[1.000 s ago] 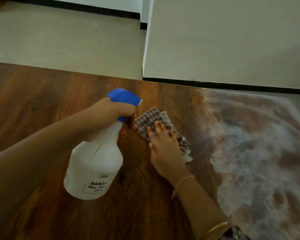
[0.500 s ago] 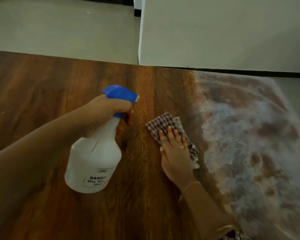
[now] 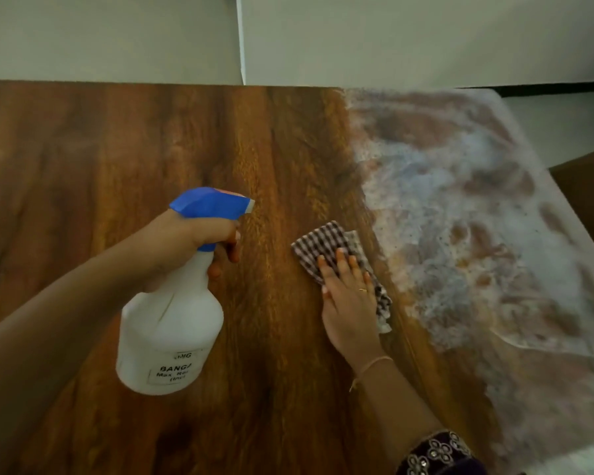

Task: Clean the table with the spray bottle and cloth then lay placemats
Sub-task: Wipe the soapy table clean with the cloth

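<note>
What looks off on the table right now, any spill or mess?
Yes: a whitish, speckled wet film covers the right part of the wooden table, not yet wiped. The right hand presses the checked cloth flat just left of it; the left hand holds the spray bottle.

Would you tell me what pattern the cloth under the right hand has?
The cloth has a dark-and-white checked pattern, seen in the head view.

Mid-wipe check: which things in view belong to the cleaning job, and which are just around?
In the job:
- spray bottle, gripped in the left hand
- checked cloth, pressed flat under the right hand
- wooden table, with its wet, foamy patch

Just around:
- floor
- white wall
- no placemats visible
</note>
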A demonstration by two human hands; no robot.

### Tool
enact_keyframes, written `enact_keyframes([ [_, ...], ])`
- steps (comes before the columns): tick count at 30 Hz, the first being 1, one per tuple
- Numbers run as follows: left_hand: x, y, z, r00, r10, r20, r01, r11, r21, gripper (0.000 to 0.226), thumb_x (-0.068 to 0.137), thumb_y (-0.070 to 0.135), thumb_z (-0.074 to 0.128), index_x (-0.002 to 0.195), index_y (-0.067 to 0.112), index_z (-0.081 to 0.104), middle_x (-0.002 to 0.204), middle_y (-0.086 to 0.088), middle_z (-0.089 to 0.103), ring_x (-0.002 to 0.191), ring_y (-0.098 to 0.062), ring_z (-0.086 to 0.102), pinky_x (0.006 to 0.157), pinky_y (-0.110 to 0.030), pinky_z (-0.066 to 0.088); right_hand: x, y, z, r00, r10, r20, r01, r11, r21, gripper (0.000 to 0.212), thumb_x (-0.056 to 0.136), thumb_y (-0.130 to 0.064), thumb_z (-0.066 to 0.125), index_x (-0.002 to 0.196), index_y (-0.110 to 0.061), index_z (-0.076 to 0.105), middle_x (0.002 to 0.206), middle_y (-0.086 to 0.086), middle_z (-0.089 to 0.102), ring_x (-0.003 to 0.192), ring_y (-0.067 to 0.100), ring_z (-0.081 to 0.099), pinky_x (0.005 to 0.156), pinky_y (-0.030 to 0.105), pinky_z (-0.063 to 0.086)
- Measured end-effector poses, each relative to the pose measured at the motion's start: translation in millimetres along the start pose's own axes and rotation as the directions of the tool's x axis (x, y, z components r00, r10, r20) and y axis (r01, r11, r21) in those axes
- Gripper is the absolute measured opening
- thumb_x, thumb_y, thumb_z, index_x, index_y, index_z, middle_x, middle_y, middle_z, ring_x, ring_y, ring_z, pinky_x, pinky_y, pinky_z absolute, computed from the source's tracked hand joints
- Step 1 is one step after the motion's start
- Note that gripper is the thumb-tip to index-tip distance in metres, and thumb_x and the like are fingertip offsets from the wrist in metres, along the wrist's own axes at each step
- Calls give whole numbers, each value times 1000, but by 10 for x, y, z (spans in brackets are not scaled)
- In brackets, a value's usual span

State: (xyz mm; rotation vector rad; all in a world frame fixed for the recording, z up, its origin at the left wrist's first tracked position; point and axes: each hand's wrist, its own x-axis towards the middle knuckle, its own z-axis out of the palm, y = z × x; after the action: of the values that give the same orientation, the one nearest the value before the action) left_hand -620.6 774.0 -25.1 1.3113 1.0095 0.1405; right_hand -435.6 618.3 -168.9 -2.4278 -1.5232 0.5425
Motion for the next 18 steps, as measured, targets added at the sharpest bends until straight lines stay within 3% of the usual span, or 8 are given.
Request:
enact_keyframes([
  [4, -170, -24, 92, 1000, -5, 27, 4, 1000, 1, 36, 43, 34, 65, 68, 10, 59, 61, -6, 62, 43, -14, 52, 43, -25, 45, -223, 89, -26, 988, 154, -19, -154, 988, -3, 49, 102, -23, 26, 150, -27, 16, 159, 0, -4, 146, 20, -9, 117, 41, -6],
  [7, -294, -69, 244, 999, -15, 41, 13, 999, 45, 41, 43, 36, 64, 71, 6, 57, 60, -4, 62, 44, -13, 52, 45, -24, 46, -596, 29, 34, 999, 45, 29, -46, 999, 10, 51, 102, -23, 23, 151, -27, 9, 158, -2, -9, 143, 17, -17, 116, 38, -11],
  [10, -455, -120, 495, 999, -15, 29, 14, 999, 35, 40, 43, 34, 65, 70, 6, 56, 59, -4, 61, 43, -12, 52, 43, -22, 46, -956, 156, 84, 990, -103, 98, 103, 995, 5, 52, 98, -31, 8, 150, -30, 3, 153, -9, -17, 138, 10, -26, 114, 35, -17],
  [12, -582, -167, 662, 1000, -14, 20, 14, 999, 35, 36, 48, 31, 66, 72, 7, 56, 61, -6, 60, 43, -11, 52, 45, -23, 46, -1081, 346, 72, 992, -81, 93, 81, 997, 4, 54, 97, -33, 5, 150, -30, 4, 151, -10, -19, 139, 10, -24, 113, 34, -17],
  [15, -777, -224, 910, 1000, -22, -8, 22, 999, 36, 39, 48, 33, 66, 75, 7, 57, 68, -10, 57, 45, -12, 53, 49, -29, 45, -1238, 569, 22, 996, 16, 89, -18, 1000, 25, 51, 101, -27, 16, 151, -27, 6, 151, -8, -18, 142, 14, -20, 113, 35, -15],
  [18, -950, -246, 1145, 1000, -14, -12, 15, 997, 80, 43, 45, 41, 63, 73, 8, 57, 65, -5, 61, 47, -11, 54, 51, -27, 46, -1452, 596, -4, 988, -46, 144, 48, 999, -15, 60, 92, -34, 1, 151, -26, 6, 156, -5, -12, 145, 20, -13, 112, 35, -15],
])
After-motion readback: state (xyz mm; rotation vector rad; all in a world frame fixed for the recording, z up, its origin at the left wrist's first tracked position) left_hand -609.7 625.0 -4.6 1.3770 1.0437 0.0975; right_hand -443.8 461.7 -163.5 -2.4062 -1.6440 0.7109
